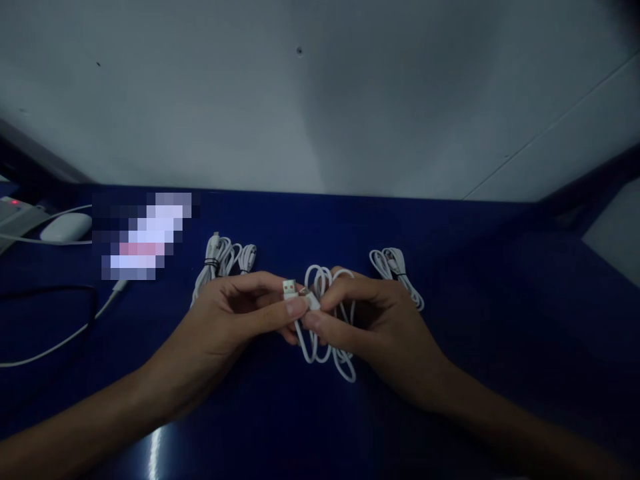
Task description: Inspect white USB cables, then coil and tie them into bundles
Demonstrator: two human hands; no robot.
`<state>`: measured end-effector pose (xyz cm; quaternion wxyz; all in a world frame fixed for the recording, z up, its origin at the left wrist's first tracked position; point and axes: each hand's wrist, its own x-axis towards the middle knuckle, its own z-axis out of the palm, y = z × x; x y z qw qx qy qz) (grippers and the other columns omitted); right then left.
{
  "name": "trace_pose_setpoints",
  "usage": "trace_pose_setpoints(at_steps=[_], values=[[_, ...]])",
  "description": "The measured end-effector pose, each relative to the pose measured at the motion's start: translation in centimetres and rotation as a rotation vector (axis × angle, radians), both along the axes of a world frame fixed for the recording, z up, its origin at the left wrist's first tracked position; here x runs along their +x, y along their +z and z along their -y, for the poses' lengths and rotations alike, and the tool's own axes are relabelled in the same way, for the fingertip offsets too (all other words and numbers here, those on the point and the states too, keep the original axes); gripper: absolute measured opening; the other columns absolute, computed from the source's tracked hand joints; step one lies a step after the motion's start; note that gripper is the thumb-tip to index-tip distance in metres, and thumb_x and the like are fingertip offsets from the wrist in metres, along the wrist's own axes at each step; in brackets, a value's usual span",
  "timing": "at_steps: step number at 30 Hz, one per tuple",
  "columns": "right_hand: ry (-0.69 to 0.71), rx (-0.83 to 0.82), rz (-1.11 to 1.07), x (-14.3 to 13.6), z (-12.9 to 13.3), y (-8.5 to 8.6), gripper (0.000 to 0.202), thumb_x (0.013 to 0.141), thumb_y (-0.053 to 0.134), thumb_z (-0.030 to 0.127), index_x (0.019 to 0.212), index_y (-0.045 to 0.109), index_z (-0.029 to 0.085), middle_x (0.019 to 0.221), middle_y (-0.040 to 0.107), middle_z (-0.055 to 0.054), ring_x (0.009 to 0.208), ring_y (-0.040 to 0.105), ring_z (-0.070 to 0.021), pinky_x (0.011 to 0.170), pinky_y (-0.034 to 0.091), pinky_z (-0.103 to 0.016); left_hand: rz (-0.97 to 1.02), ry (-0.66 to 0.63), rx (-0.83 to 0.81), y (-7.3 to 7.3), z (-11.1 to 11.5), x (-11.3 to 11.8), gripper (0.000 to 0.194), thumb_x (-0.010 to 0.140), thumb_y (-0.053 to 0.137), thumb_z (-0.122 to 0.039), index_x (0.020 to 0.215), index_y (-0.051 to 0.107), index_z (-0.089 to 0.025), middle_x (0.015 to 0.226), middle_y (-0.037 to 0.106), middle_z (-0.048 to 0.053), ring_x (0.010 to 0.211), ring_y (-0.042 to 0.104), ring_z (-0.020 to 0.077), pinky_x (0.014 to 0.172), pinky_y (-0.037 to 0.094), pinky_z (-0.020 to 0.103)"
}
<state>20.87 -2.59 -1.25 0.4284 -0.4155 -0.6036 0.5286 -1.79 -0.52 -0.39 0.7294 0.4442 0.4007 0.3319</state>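
Note:
A loosely coiled white cable (311, 347) hangs between my hands above the blue table (300, 427). My left hand (225, 313) pinches it just below its USB plug (289, 287), which points up. With thumb and forefinger, my right hand (385, 320) grips the cable's other white connector (312, 300), close beside the left thumb. The loops spread under and behind the right fingers. Beyond my left hand lies a bundled white cable (215, 257) with a black tie, and a smaller coil (247, 257) is beside it. Another tied white cable (397, 267) rests behind my right hand.
At the left are a blurred-out device (150, 233) with a lit screen and a white cord (65, 343), a white rounded case (67, 227) and a power strip (20, 217) with a red light. A grey wall (225, 100) rises behind the table.

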Motion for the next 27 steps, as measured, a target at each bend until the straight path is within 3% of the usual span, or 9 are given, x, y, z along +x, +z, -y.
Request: trace_pose_setpoints(at_steps=[7, 12, 17, 24, 27], values=[[0.002, 0.046, 0.09, -0.1, 0.3, 0.4, 0.024, 0.098, 0.082, 0.022, 0.077, 0.069, 0.023, 0.082, 0.064, 0.004, 0.074, 0.057, -0.0136, 0.068, 0.044, -0.031, -0.032, -0.052, 0.044, 0.4, -0.1, 0.4, 0.011, 0.102, 0.08, -0.015, 0.102, 0.087, -0.023, 0.084, 0.083, 0.0, 0.081, 0.078, 0.0125, 0.085, 0.061, 0.021], [0.108, 0.048, 0.135, 0.0, 0.0, 1.0, 0.015, 0.103, 0.075, 0.019, 0.089, 0.077, 0.025, 0.087, 0.065, 0.003, 0.082, 0.059, -0.0156, 0.076, 0.047, -0.034, -0.028, -0.061, 0.107, 0.8, -0.2, 0.5, 0.011, 0.098, 0.084, -0.012, 0.099, 0.088, -0.023, 0.091, 0.082, -0.001, 0.08, 0.078, 0.0121, 0.079, 0.063, 0.019], [0.176, 0.065, 0.154, 0.6, -0.4, 1.6, 0.02, 0.107, 0.072, 0.023, 0.088, 0.079, 0.024, 0.083, 0.061, 0.003, 0.079, 0.055, -0.0148, 0.073, 0.044, -0.033, -0.047, -0.05, 0.124, 1.0, -0.2, 0.6, 0.007, 0.097, 0.087, -0.016, 0.095, 0.088, -0.023, 0.087, 0.083, -0.001, 0.078, 0.079, 0.0109, 0.077, 0.063, 0.016], [0.118, 0.031, 0.155, 0.4, -0.3, 1.2, 0.024, 0.109, 0.067, 0.024, 0.087, 0.077, 0.023, 0.085, 0.063, 0.003, 0.079, 0.057, -0.015, 0.07, 0.044, -0.032, -0.144, 0.007, 0.06, 0.7, -0.6, 0.4, 0.014, 0.09, 0.094, -0.019, 0.103, 0.093, -0.025, 0.075, 0.083, 0.0, 0.067, 0.075, 0.0117, 0.056, 0.06, 0.013], [0.088, -0.002, 0.131, 0.2, -0.2, 1.1, 0.026, 0.109, 0.066, 0.029, 0.087, 0.078, 0.023, 0.083, 0.065, 0.002, 0.079, 0.058, -0.0163, 0.07, 0.045, -0.034, -0.131, -0.018, 0.046, 0.5, -0.6, 0.5, 0.009, 0.095, 0.092, -0.027, 0.103, 0.093, -0.026, 0.074, 0.083, 0.0, 0.066, 0.075, 0.0112, 0.058, 0.061, 0.014]])
